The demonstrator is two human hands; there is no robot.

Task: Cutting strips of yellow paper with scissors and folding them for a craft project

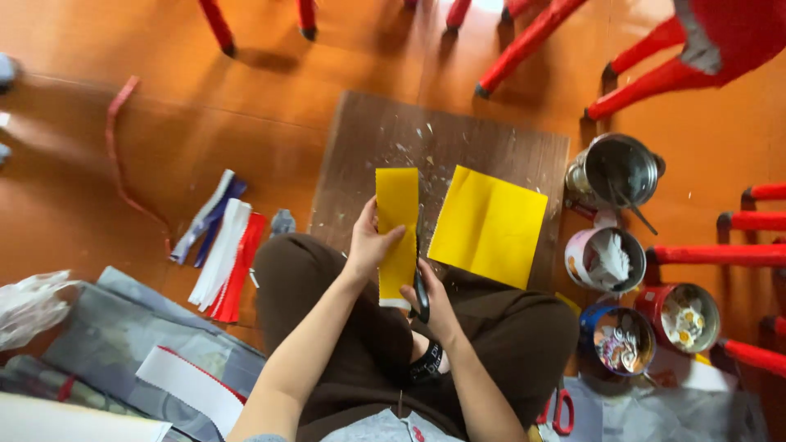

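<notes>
Taking the brown cardboard mat on the orange floor as the landmark, the far left of it holds a crumpled clear plastic bag and a thin red ribbon that snakes across the boards. Nearer the mat lies a fan of cut paper strips in blue, white and red, and below them a white sheet with a red edge rests on grey printed paper. At the mat's near edge sits the person, cross-legged in dark brown trousers. The left hand is closed on a narrow yellow paper strip, thumb on its face and fingers behind, holding it upright over the mat's lower edge. Just right of it the right hand is wrapped around the handles of black scissors, whose blades run up along the strip's right edge. On the mat, right of the strip, lies a larger yellow paper sheet with fold creases. Off the mat's right edge stand a steel pot, a tin of white paper scraps, a blue tin and a red tin of small trinkets, with red-handled scissors below and red chair legs beyond.
</notes>
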